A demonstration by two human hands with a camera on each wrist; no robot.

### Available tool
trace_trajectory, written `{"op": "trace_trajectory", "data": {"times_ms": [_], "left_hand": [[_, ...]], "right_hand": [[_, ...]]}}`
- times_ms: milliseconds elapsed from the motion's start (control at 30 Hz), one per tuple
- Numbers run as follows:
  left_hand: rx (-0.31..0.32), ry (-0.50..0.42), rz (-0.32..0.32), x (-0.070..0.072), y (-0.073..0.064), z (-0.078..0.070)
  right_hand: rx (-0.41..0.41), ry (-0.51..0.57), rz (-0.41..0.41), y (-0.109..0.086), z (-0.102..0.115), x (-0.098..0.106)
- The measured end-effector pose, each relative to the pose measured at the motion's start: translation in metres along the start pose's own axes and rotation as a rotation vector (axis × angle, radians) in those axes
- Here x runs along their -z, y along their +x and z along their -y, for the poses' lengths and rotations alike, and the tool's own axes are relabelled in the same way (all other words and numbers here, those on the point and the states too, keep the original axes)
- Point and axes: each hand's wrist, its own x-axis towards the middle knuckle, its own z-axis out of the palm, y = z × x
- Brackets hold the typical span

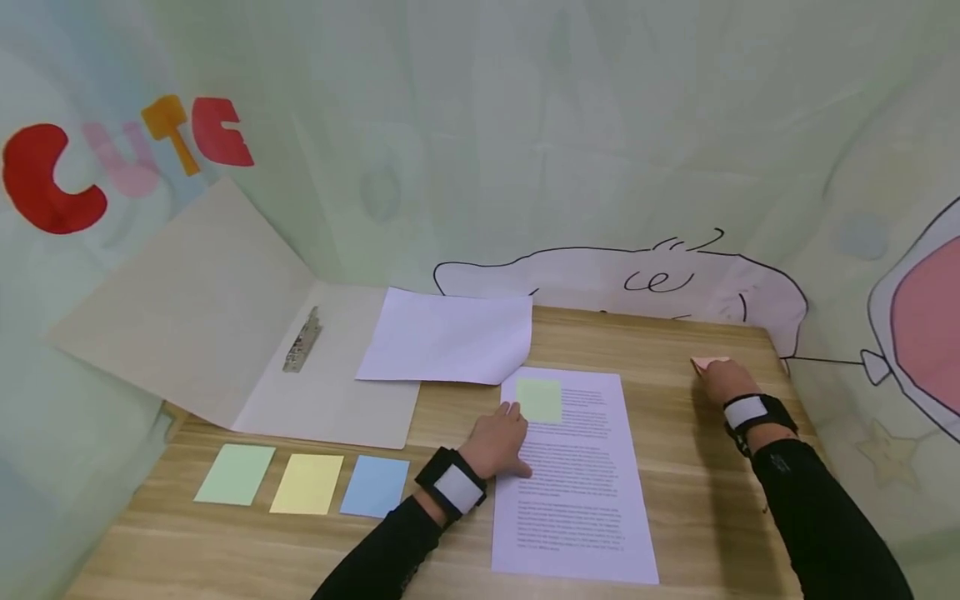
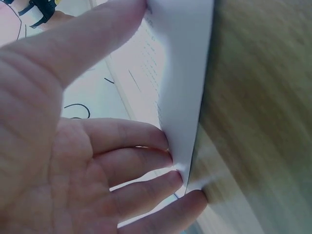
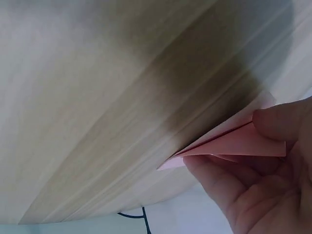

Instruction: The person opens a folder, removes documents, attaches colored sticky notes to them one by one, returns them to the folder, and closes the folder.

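Note:
My left hand (image 1: 495, 442) rests on the left edge of a printed sheet (image 1: 573, 508), fingers extended and thumb spread. In the left wrist view its fingertips (image 2: 158, 136) touch the paper's edge. A light green sticky note (image 1: 542, 402) lies near the sheet's upper left corner, just beyond those fingers. At the far right of the table, my right hand (image 1: 729, 383) pinches a pink sticky note (image 3: 243, 141) between thumb and fingers. The note bends up from another pink layer (image 3: 219, 127) at the tabletop. In the head view the hand covers most of the pink paper.
An open folder (image 1: 330, 417) with a metal clip (image 1: 303, 340) stands at the back left, its cover leaning on the curtain (image 1: 525, 125). White paper (image 1: 450, 337) overlaps its right side. Green (image 1: 236, 474), yellow (image 1: 307, 483) and blue (image 1: 375, 486) notes lie in a row in front.

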Motion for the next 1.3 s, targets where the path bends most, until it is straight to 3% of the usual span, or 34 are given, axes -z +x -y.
{"op": "trace_trajectory", "data": {"times_ms": [233, 333, 500, 667, 1033, 1200, 1300], "left_hand": [[0.002, -0.044, -0.038, -0.003, -0.003, 0.001], [0.021, -0.081, -0.056, -0.003, -0.005, 0.001], [0.039, -0.134, -0.075, -0.001, -0.005, -0.002], [0.012, -0.206, -0.133, 0.004, -0.002, -0.009], [-0.017, -0.533, -0.188, 0.024, 0.002, -0.024], [0.007, -0.592, -0.233, 0.026, 0.004, -0.026], [0.001, -0.704, -0.267, 0.028, 0.005, -0.024]], "right_hand": [[0.004, 0.099, -0.065, -0.008, 0.019, -0.004], [-0.014, 0.186, -0.094, -0.013, 0.035, -0.005], [0.032, 0.243, -0.169, -0.022, 0.064, -0.002], [0.046, 0.275, -0.206, -0.033, 0.095, 0.005], [0.019, 0.424, -0.25, -0.06, 0.17, 0.012], [0.059, 0.451, -0.318, -0.065, 0.193, 0.016], [0.095, 0.448, -0.367, -0.067, 0.201, 0.019]]}}
